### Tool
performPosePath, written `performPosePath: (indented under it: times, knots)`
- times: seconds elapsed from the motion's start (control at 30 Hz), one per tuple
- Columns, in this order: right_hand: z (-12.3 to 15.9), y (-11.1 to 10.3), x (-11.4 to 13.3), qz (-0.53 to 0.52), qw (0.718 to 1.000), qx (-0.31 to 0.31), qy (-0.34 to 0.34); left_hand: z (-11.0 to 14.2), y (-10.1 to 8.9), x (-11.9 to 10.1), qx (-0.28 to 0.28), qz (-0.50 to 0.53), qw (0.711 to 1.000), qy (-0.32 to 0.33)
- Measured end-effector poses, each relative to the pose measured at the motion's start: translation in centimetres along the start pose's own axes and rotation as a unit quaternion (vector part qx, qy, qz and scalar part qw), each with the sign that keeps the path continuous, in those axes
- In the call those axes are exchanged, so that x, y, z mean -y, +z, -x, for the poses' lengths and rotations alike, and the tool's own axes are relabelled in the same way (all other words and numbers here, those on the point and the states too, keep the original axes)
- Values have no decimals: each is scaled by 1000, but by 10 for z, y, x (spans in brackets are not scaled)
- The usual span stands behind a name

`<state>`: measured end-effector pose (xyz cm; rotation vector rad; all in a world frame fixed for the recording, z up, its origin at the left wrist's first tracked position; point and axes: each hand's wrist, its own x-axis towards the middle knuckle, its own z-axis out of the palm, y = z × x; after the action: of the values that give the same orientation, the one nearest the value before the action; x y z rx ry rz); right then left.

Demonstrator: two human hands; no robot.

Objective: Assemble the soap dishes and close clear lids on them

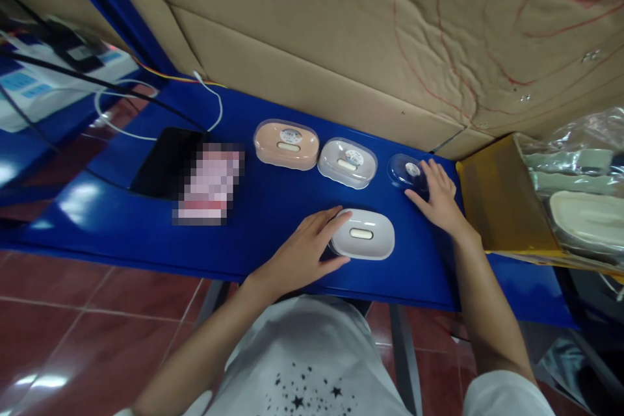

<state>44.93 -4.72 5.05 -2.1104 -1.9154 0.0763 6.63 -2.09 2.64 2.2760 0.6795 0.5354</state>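
Observation:
A white oval soap dish (pixel 374 248) with a cream insert in its middle lies on the blue table near the front edge. My left hand (pixel 305 244) holds its left end, index finger over the rim and thumb at the near side. Farther right, my right hand (pixel 439 198) grips the right end of a clear oval lid (pixel 403 172) with a small round label, thumb at the near edge. Behind the white dish stand a peach soap dish (pixel 273 143) and a pale grey soap dish (pixel 336 159), both under clear labelled lids.
On the right, an open cardboard box (pixel 507 201) holds green and cream pieces in plastic wrap. A phone with a blurred screen (pixel 207 185) leans on a black object (pixel 163 166) at left, near a white cable (pixel 220 104). Cardboard sheeting (pixel 302 32) lines the back.

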Motion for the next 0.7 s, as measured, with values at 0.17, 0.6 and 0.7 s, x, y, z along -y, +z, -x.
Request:
performPosePath:
  times: [0.17,0.6,0.7]
  knots:
    - [0,6,-18,-23,1000,-6,-3,-1,-1,0,5,7,1000,-11]
    - [36,1,75,-181,953,88,-226,-2,6,5,-59,-53,996,-45]
    - [41,7,88,-155,951,98,-248,-2,6,5,-57,-51,996,-41]
